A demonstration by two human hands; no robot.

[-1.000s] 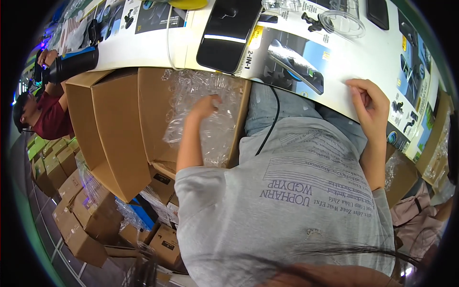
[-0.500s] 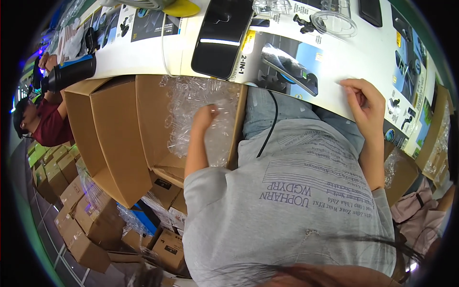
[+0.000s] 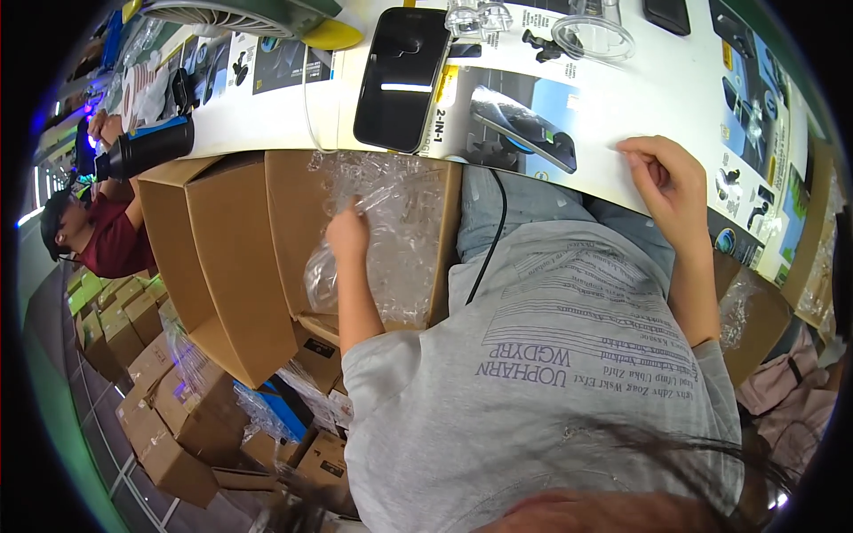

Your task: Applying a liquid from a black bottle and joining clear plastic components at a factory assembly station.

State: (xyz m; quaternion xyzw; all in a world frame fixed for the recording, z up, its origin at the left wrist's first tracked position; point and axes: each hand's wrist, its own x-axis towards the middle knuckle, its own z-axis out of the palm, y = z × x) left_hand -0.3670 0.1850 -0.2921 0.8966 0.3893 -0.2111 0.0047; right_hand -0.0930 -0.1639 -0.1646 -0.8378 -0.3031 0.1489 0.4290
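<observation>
Over an open cardboard box at the left, my left hand is closed, its fingertips on a clear plastic piece. Many more clear plastic parts fill that box; their exact shapes blur together. My right hand rests at the front edge of the white table, holding nothing, with the index finger stretched out, the thumb apart and the other fingers loosely curled. A black phone lies on the table between the two hands, beyond the box.
Clear plastic pieces and a round clear cup-like part sit farther back. A fan stands at the far left, near a black bottle. A co-worker is at the left. Stacked cartons cover the floor.
My left hand has moved left and slightly nearer within the box, with a clear piece now showing at its fingertips. My right hand stays at the table edge. The view has shifted slightly.
</observation>
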